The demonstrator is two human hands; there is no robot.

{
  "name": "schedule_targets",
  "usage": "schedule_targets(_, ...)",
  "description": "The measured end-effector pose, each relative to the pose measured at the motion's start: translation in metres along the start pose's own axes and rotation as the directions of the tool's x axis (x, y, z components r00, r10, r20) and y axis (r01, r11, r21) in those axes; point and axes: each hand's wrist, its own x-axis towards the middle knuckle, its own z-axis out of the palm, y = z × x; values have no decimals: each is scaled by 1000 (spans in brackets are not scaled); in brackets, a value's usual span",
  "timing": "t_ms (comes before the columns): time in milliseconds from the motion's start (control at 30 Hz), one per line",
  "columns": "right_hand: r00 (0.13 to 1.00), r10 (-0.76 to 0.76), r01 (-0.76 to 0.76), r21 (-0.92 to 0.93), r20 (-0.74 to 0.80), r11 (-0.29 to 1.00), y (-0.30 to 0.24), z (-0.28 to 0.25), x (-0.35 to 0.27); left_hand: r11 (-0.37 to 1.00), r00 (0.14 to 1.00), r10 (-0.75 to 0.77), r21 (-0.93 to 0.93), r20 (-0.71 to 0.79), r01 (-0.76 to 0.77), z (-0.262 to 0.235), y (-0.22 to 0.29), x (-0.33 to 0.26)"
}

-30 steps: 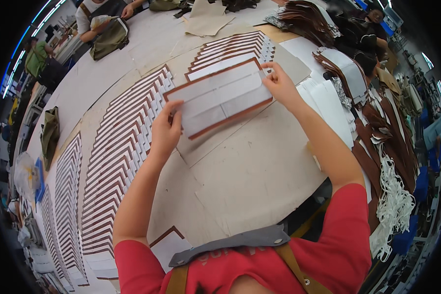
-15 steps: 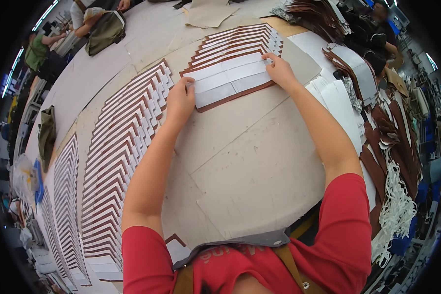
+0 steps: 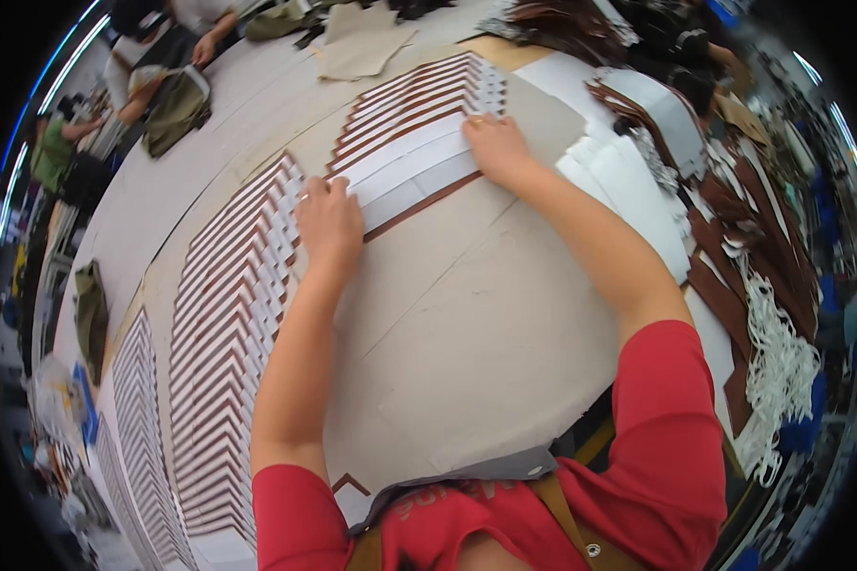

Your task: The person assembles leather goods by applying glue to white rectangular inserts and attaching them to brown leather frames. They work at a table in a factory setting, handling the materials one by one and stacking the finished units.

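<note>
A flat white-faced panel with brown edges (image 3: pixel 417 179) lies at the near end of a row of overlapping panels (image 3: pixel 405 95) like it. Its left end is under the fingers of my left hand (image 3: pixel 330 224), which are bent over the edge. At the far right corner my right hand (image 3: pixel 497 147) grips it, with the fingers curled; the thumb is mostly hidden. The panel's long brown edge faces me. To the left of my left forearm runs a longer row of overlapping brown-edged panels (image 3: pixel 233 314).
White sheets (image 3: pixel 628 195) are stacked at the right, beside brown pieces (image 3: pixel 724 314) and a tangle of white cord (image 3: pixel 776 371). Another panel row (image 3: pixel 143 419) lies far left. Beige cloth (image 3: pixel 362 40) lies at the back, where another person handles an olive piece (image 3: pixel 176 112).
My view has shifted, so the table contents sit differently in the picture. Both hands stay at the panel's ends; my left fingers now lie further over its edge.
</note>
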Motion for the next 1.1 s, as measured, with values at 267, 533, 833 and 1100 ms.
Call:
schedule_targets(267,990,24,-26,15,137,1000,6,-24,0,941,976,216,-274,40,-197,28,69,-25)
schedule_targets(533,935,353,-343,166,-35,925,171,-59,-76,931,947,291,-187,-137,-313,26,70,-34)
schedule_targets(833,785,573,-605,-98,-235,790,257,-49,-110,878,908,393,-233,-144,-417,23,75,-32)
schedule_targets(1100,883,468,-446,-359,-31,820,260,-26,-63,886,926,361,-269,-110,-377,17,74,-32)
